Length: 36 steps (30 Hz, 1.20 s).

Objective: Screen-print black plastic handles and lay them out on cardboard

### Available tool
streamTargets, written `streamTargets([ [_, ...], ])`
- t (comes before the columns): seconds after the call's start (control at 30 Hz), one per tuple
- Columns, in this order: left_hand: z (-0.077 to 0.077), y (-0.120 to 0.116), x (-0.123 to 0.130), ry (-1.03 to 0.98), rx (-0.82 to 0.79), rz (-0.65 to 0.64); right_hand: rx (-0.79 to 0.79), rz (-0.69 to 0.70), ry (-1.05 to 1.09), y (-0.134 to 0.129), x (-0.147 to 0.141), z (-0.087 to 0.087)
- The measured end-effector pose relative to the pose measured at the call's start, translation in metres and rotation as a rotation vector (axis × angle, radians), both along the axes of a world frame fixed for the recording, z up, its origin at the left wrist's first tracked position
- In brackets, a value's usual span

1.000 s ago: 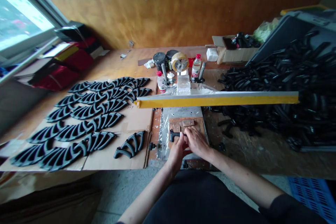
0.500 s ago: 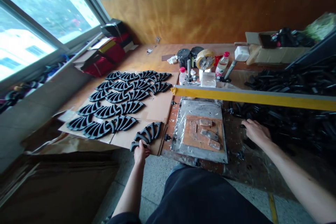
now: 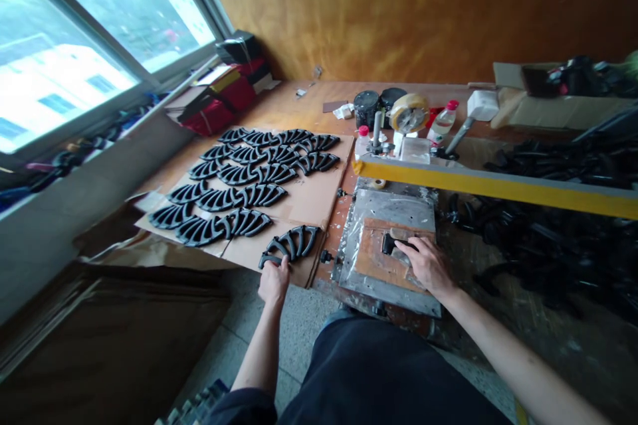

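My left hand (image 3: pixel 274 279) is closed on a black curved part (image 3: pixel 270 259) at the near edge of the cardboard sheet (image 3: pixel 312 202). That part lies beside a short fan of similar parts (image 3: pixel 296 241). Over the wooden block (image 3: pixel 371 255) on the metal plate (image 3: pixel 383 204), my right hand (image 3: pixel 428 262) pinches another black part (image 3: pixel 389 244), its wide end pointing left. Several rows of black parts (image 3: pixel 242 196) overlap on the cardboard. A pile of loose black parts (image 3: pixel 543 239) lies at the right.
A yellow-edged bar (image 3: pixel 488 189) crosses above the bench behind the plate. Behind it stand black jars (image 3: pixel 367 108), a tape roll (image 3: pixel 409 113) and a bottle (image 3: pixel 443 123). Red boxes (image 3: pixel 209 116) sit by the window, an open carton (image 3: pixel 563 109) at the back right.
My right hand has moved left from the pile to over the wooden block, now with a black part in it. My left hand stays at the cardboard's near edge. The view has shifted slightly.
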<state>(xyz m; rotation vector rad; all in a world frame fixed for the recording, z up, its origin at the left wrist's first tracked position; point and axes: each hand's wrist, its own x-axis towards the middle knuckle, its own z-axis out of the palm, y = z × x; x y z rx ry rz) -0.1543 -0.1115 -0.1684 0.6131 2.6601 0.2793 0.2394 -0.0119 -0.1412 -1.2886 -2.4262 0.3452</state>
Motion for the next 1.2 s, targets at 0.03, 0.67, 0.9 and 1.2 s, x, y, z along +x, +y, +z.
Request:
streamTargets([
  [0.03, -0.002, -0.002, 0.006, 0.033, 0.022, -0.002, 0.028, 0.009, -0.053, -0.001, -0.002, 0.003],
  [0.67, -0.020, 0.034, 0.021, 0.200, 0.031, -0.428, -0.430, 0.444, -0.212, 0.025, -0.266, -0.022],
  [0.9, 0.000, 0.091, -0.001, 0.289, 0.198, -0.525, -0.328, 0.281, -0.012, 0.050, -0.268, -0.025],
  [1.2, -0.001, 0.236, -0.012, 0.136, 0.305, -0.861, -0.263, -0.101, 0.075, 0.136, -0.269, -0.041],
])
